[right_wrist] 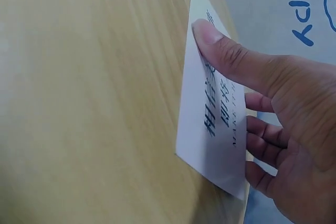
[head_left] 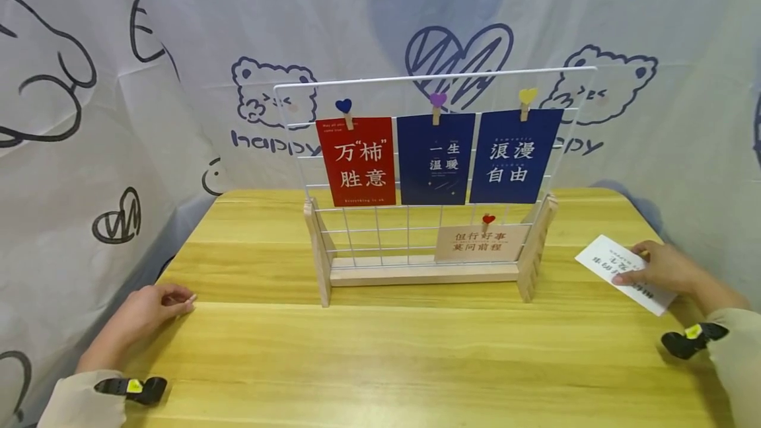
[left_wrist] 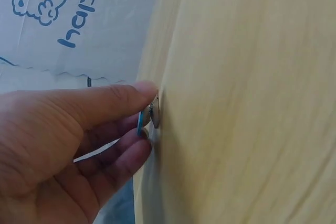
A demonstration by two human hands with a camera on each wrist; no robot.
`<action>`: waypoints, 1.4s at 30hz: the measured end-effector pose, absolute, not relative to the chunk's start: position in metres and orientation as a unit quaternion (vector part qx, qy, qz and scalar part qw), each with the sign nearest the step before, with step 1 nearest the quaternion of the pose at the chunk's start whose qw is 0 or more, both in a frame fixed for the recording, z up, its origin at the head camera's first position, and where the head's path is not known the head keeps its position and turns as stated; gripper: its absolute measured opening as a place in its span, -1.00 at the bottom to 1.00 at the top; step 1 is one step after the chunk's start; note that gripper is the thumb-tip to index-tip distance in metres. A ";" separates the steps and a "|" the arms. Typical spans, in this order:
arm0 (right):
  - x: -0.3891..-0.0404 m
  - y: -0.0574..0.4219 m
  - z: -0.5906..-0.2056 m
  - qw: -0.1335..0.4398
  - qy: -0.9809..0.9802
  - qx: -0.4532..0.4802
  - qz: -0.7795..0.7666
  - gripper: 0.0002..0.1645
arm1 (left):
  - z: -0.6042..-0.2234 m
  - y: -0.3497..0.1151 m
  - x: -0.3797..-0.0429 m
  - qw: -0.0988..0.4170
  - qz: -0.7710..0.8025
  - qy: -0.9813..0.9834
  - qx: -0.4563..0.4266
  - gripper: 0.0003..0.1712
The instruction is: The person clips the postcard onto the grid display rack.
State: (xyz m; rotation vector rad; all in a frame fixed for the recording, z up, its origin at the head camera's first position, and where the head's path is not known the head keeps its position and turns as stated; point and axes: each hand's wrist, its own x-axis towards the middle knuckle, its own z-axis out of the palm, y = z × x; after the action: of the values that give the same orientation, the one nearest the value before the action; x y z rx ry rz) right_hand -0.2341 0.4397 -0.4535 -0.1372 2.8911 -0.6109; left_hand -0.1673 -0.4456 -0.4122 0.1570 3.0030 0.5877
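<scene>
Near the table's left edge, my left hand pinches a small wooden clip with a blue piece between thumb and fingers; part of it is hidden by the fingertips. At the right edge, my right hand grips a white card printed with dark characters. Its thumb lies on the printed face, and the other fingers are behind the card. Between the hands stands a white wire grid rack on wooden feet. Hanging from it are a red card, two blue cards and a low beige card.
Heart-topped clips hold the hung cards: a dark blue heart, a purple heart, a yellow heart and a red heart. The wooden table is backed by a white printed curtain.
</scene>
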 end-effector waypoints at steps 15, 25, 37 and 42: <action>-0.227 0.434 -0.452 0.035 0.976 -0.038 -0.212 0.19 | -0.411 -0.436 -0.168 0.028 0.213 0.976 0.040 -0.65; -0.220 0.438 -0.456 0.000 0.970 -0.043 -0.241 -0.05 | -0.408 -0.424 -0.169 0.002 0.197 0.976 0.090 -0.70; -0.210 0.436 -0.454 -0.046 0.955 -0.031 -0.290 -0.45 | -0.399 -0.406 -0.171 -0.023 0.198 0.974 0.112 -0.82; -0.203 0.433 -0.452 -0.073 0.946 -0.024 -0.316 -0.57 | -0.395 -0.398 -0.172 -0.024 0.211 0.970 0.117 -0.81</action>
State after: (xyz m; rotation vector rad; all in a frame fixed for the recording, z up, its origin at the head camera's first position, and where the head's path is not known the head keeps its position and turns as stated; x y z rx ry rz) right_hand -0.2034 0.4333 -0.4515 -0.0781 3.1172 -1.0416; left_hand -0.1719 -0.3976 -0.3946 0.3741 3.0952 0.6729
